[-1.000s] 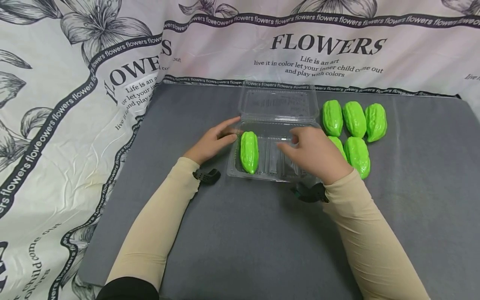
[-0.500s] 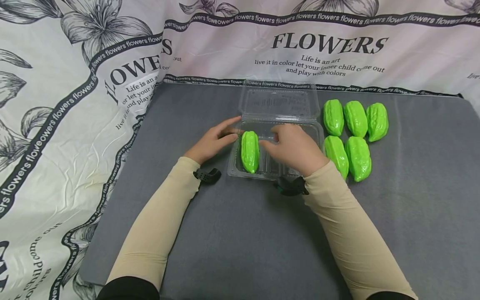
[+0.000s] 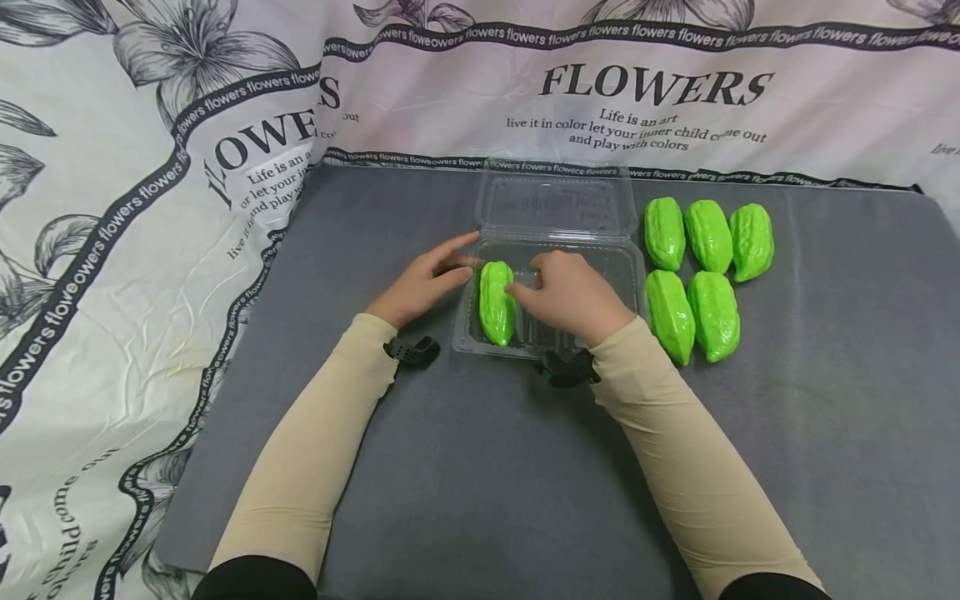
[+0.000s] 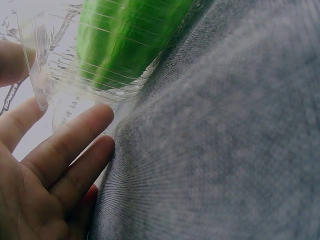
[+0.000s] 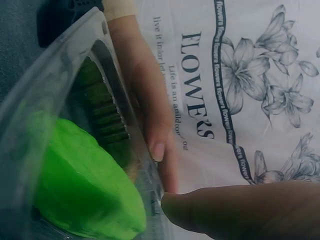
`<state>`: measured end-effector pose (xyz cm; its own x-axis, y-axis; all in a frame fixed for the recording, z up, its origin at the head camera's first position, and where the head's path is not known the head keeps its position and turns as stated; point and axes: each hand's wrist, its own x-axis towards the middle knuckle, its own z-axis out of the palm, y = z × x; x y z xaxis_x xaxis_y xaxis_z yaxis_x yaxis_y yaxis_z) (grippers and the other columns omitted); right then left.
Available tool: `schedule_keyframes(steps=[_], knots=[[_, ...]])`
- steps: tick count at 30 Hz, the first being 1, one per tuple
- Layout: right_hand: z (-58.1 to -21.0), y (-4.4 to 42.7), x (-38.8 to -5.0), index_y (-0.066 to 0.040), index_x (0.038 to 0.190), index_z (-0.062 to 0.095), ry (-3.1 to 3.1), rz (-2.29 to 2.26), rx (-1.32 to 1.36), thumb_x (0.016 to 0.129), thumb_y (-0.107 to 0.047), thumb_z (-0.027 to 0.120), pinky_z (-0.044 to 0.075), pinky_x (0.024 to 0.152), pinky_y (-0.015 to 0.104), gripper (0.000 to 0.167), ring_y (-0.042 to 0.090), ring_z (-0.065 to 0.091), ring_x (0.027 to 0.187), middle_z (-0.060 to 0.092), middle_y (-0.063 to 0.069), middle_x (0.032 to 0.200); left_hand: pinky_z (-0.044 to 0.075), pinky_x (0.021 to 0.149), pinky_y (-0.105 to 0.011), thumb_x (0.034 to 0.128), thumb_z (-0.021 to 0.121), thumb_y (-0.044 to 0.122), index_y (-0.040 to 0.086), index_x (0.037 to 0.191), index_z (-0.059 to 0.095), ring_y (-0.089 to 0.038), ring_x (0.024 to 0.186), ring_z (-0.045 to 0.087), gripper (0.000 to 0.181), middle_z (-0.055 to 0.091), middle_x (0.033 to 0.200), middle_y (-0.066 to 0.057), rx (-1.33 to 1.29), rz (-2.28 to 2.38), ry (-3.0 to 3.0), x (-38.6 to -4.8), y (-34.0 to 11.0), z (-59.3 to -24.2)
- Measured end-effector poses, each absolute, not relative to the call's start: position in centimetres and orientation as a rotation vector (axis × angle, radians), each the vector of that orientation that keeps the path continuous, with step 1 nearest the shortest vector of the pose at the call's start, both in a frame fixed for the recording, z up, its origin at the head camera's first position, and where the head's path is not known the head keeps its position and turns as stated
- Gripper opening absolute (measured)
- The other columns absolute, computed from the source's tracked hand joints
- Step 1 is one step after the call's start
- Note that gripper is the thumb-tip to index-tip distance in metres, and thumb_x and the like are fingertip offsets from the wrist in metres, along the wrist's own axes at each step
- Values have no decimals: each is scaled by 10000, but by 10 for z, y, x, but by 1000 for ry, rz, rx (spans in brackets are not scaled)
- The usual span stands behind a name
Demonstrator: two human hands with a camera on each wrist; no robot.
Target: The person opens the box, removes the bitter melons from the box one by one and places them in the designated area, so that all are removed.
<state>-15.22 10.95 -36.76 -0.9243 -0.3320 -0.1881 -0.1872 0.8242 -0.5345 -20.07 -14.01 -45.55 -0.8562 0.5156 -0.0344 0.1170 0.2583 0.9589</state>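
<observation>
A clear plastic clamshell box (image 3: 621,271) stands on the grey table, its lid (image 3: 557,204) folded back. One glossy green ribbed fruit or vegetable (image 3: 496,310) lies lengthwise at the box's left end. At the left rim is my left hand (image 3: 417,287), its fingers (image 4: 65,145) extended against the outside in the left wrist view. My right hand (image 3: 573,293) reaches over the box from the right. Its thumb (image 5: 225,207) is extended, and in the head view its tip meets the green piece's right side. The other right fingers are mostly hidden.
Several matching green pieces (image 3: 709,236) lie in two rows on the table (image 3: 465,467), just right of the box. Behind the table and along its left hangs a white flower-printed cloth (image 3: 420,100). A dark band (image 3: 412,352) sits on each wrist.
My right hand has moved left across the box, and its thumb now reaches the green piece. My left hand stays at the left rim.
</observation>
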Motion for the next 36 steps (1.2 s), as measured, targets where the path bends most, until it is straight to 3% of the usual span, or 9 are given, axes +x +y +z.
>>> schedule_keyframes(steps=[5,11,16,23,30,36], knots=[[-373,106,-154,19,1153,680,2676,-746,-381,1033,-395,635,353,521,329,433,114,360,481,408,-37,582,404,1192,-497,1109,550,292,300,1662,342,-242,1392,546,591,590,1496,-103,585,1613,2209,-200,-141,-454],[-378,101,-154,26,1123,731,2668,-712,-442,1032,-379,640,477,637,395,425,197,565,621,659,86,789,406,1190,-500,1108,555,287,298,1664,341,-247,1397,545,596,588,1502,-110,591,1617,2206,-201,-141,-454],[-382,100,-153,10,1118,746,2634,-721,-445,1043,-398,622,528,707,427,433,218,623,692,727,119,907,407,1190,-502,1110,553,286,302,1668,330,-252,1409,536,601,572,1518,-112,598,1603,2212,-201,-141,-453],[-387,98,-153,-48,997,748,2641,-736,-458,1044,-407,615,549,769,438,386,208,631,716,726,97,904,411,1186,-507,1112,546,300,304,1669,325,-255,1407,537,600,574,1519,-114,606,1592,2216,-200,-141,-453],[-389,95,-153,-79,928,721,2610,-803,-457,1048,-355,607,472,659,369,321,170,516,604,585,22,709,407,1189,-503,1112,546,282,294,1670,325,-255,1410,533,600,569,1523,-117,604,1603,2199,-200,-140,-453],[-390,94,-153,-85,934,705,2604,-852,-435,1035,-337,626,451,604,336,283,148,499,575,540,-6,685,405,1190,-505,1112,543,277,281,1673,319,-264,1411,532,604,568,1523,-129,606,1609,2193,-200,-141,-454]])
